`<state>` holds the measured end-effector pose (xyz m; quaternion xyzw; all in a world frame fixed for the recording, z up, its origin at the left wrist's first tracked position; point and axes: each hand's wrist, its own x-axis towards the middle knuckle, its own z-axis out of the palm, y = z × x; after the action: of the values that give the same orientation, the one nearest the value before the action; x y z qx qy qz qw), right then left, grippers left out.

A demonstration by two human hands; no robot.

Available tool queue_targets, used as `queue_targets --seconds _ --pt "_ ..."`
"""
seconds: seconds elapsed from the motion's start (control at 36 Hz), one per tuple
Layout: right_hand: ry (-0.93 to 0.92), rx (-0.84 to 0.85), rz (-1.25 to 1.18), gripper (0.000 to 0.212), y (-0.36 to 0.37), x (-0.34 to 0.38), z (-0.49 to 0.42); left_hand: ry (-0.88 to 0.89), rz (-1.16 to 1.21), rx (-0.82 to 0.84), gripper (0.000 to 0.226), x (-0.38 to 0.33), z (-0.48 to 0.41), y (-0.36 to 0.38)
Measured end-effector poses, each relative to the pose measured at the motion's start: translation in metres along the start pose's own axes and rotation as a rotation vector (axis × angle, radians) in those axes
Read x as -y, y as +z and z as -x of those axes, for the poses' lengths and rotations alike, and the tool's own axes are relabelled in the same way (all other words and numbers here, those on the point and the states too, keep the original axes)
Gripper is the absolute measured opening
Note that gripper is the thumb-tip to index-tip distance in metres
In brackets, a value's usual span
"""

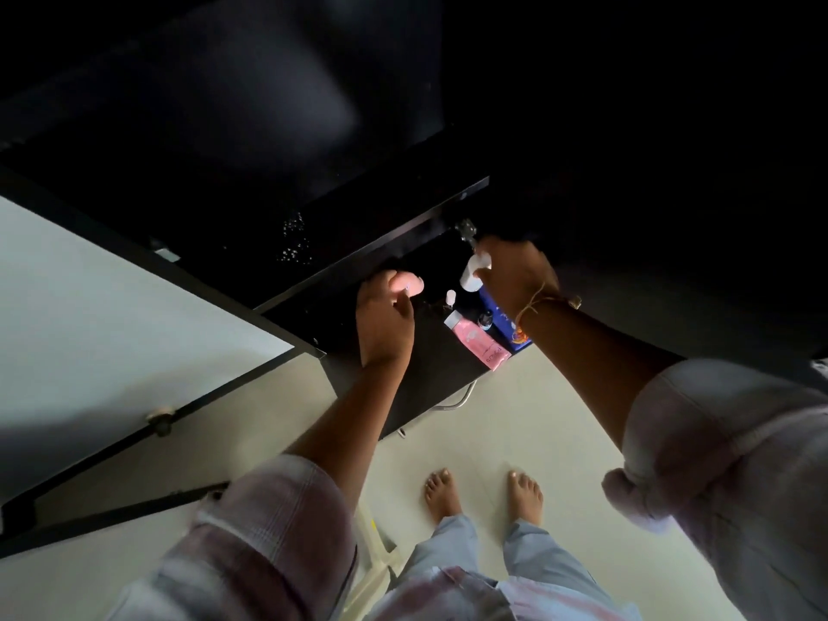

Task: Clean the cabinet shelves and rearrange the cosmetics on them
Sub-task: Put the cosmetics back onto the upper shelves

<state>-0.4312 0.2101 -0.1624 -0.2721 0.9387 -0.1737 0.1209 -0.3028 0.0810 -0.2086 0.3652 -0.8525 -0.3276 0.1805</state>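
I look down into a black cabinet shelf point(430, 356). My left hand point(385, 316) is over its left part, fingers closed on a small pink item point(407, 281). My right hand point(515, 275) reaches in at the right and grips a white bottle point(472, 273). Between the hands a pink tube point(477, 345) lies flat near the shelf's front edge. Beside it stand a small white-capped bottle point(450, 298), a small dark bottle point(485, 319) and a blue box point(504, 327), partly hidden by my right wrist.
The open cabinet door point(112, 329) with a pale panel and black frame swings out at the left. A darker upper shelf point(381, 208) lies above. My bare feet point(484, 495) stand on the pale floor below. A white cable point(461, 398) hangs under the shelf.
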Motion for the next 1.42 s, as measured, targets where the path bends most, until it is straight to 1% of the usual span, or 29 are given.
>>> queue_targets --seconds 0.14,0.22,0.31,0.39,0.47,0.58,0.64,0.75,0.86,1.0,1.25,1.42 --pt "-0.007 -0.082 -0.021 0.021 -0.031 0.010 0.025 -0.090 0.198 -0.077 0.030 -0.019 0.031 -0.029" --pt "-0.041 -0.157 -0.083 0.018 -0.049 0.017 0.041 -0.164 0.373 -0.166 0.027 -0.036 0.049 -0.051" --pt "-0.076 -0.255 -0.155 0.020 -0.067 0.028 0.053 -0.249 0.536 -0.275 0.022 -0.050 0.059 -0.078" --pt "-0.115 -0.364 -0.276 0.020 -0.088 0.046 0.059 -0.263 0.587 -0.384 0.021 -0.052 0.053 -0.103" --pt "-0.180 -0.422 -0.355 0.019 -0.108 0.067 0.054 -0.330 0.653 -0.437 0.028 -0.051 0.033 -0.120" --pt "-0.213 -0.421 -0.367 0.028 -0.125 0.092 0.029 -0.405 0.633 -0.453 0.036 -0.054 0.001 -0.134" --pt "-0.219 -0.388 -0.359 0.029 -0.130 0.100 0.015 -0.433 0.640 -0.447 0.037 -0.054 -0.012 -0.136" --pt "-0.210 -0.314 -0.265 0.030 -0.134 0.108 -0.009 -0.498 0.611 -0.426 0.039 -0.048 -0.034 -0.134" --pt "-0.204 -0.281 -0.234 0.032 -0.134 0.111 -0.025 -0.528 0.584 -0.395 0.035 -0.044 -0.049 -0.131" --pt "-0.193 -0.244 -0.205 0.031 -0.133 0.113 -0.038 -0.561 0.493 -0.387 0.037 -0.042 -0.056 -0.130" --pt "-0.171 -0.269 -0.239 0.035 -0.130 0.111 -0.051 -0.529 0.242 -0.328 0.045 -0.031 -0.062 -0.121" --pt "-0.171 -0.280 -0.250 0.037 -0.125 0.108 -0.053 -0.487 0.160 -0.315 0.049 -0.030 -0.060 -0.118"
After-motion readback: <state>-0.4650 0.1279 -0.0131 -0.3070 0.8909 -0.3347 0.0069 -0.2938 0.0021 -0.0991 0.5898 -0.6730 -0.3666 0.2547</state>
